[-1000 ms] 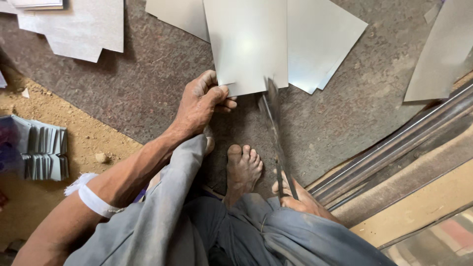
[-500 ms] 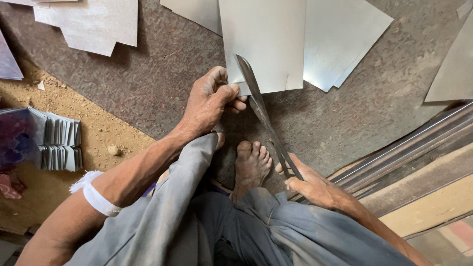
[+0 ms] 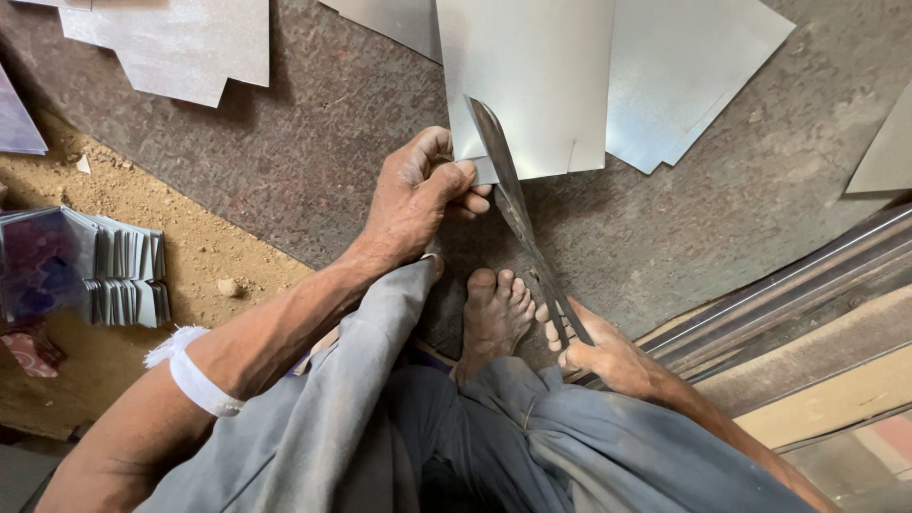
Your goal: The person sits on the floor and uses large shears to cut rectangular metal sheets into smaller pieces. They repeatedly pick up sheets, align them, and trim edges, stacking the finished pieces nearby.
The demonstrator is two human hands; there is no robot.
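My left hand (image 3: 418, 195) pinches the near left corner of a shiny metal sheet (image 3: 532, 76) that lies on the dark stone floor. My right hand (image 3: 598, 351) grips the handles of long metal shears (image 3: 518, 209), low by my bare foot (image 3: 494, 318). The shear blades point up and away, and their tips lie over the sheet's near edge, right beside my left fingers. A small notch shows in the sheet's near edge to the right of the blades.
More metal sheets lie around: one cut piece (image 3: 180, 43) at the top left, another sheet (image 3: 693, 81) under the right side. A stack of folded metal pieces (image 3: 114, 275) sits on the sandy ground at left. Long metal rails (image 3: 788, 294) run along the right.
The shears have swung left and up, from beside the sheet onto its near left corner. My left hand now pinches that corner instead of resting flat on the floor.
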